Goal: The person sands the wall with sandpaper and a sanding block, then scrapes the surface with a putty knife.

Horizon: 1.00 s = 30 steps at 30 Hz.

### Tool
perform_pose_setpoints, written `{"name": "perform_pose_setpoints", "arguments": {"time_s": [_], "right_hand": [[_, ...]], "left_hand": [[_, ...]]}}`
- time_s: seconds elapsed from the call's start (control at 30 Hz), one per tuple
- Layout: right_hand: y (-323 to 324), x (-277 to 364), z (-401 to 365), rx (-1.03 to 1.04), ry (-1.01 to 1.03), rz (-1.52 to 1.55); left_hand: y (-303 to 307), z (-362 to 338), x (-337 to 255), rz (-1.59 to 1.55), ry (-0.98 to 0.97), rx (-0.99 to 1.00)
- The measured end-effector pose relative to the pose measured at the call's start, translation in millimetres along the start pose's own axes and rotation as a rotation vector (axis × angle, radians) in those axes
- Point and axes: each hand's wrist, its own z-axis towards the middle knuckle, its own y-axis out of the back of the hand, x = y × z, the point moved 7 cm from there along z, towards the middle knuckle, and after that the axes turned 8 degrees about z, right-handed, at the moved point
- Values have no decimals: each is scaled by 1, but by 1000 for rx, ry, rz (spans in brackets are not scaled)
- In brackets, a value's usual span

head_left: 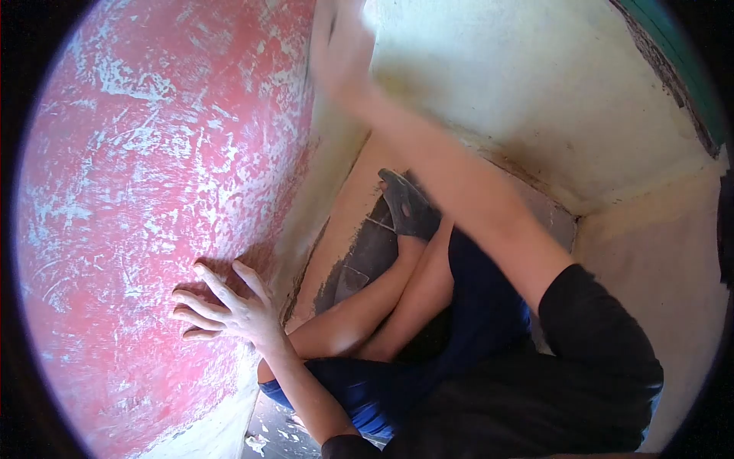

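My left hand (233, 310) lies with spread fingers against a pink wall (153, 199), whose paint is streaked with pale, whitish patches. Stretched up to the top of the view, my right hand (342, 57) is close to the far edge of that pink surface. Motion blurs it, and its fingers are partly cut off by the frame's top edge. Whether it holds anything cannot be made out.
My bent legs (375, 314) and a dark sandal (409, 206) take up the floor between the walls. A pale wall (497, 84) rises ahead and right. Dark floor tiles (371, 245) show rough edges. Green trim (680, 53) is at upper right.
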Motion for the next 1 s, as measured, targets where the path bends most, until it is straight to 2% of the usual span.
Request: {"name": "perform_pose_setpoints", "arguments": {"time_s": [0.07, 0.1, 0.17, 0.23, 0.3, 0.37, 0.47, 0.53, 0.57, 0.6, 0.63, 0.7, 0.8, 0.87, 0.9, 0.93, 0.97, 1.0], "right_hand": [[-2, -24, 77, -58, -34, -28], [-3, -23, 74, -54, -39, -31], [6, -4, 72, -280, 144, 57], [-2, -5, 15, -16, -74, 115], [0, 27, -74, -70, 105, -153], [9, 51, -145, 109, -155, 57], [14, 45, -161, 201, -65, 86], [4, 23, -99, 176, -29, -92], [4, 18, -53, -31, 41, -113], [2, 6, -1, -66, 77, -17], [-23, -48, 30, 46, -39, -116], [-3, -38, 75, -95, 6, -81], [-8, -30, 22, -7, -70, 19], [2, 14, -61, -125, 188, -207], [1, 26, -112, 76, 41, -300], [2, 28, -155, 229, -233, -61], [8, 38, -198, 215, -162, -71], [12, 57, -205, 202, -94, -82]], "left_hand": [[2, 1, -4, -29, 9, 0], [3, 2, -3, -51, 20, -12], [1, 3, -3, -53, 23, -30], [1, 3, -3, -71, 29, -25], [2, 2, -2, -68, 28, -25], [2, 2, -4, -27, 33, 8], [6, 4, -3, -8, 15, 32], [3, 1, -1, -20, 23, 11], [1, 0, 1, -28, 27, 17], [0, 0, 1, -39, 27, 26], [1, -1, 0, -41, 23, 32], [5, 2, -4, -74, 45, -10], [6, 4, -3, -73, 47, -16], [6, 4, -2, -76, 39, -9], [7, 5, -3, -84, 47, -16], [9, 5, -4, -94, 52, -26], [9, 6, -5, -97, 47, -33], [9, 5, -4, -120, 45, -26]]}}
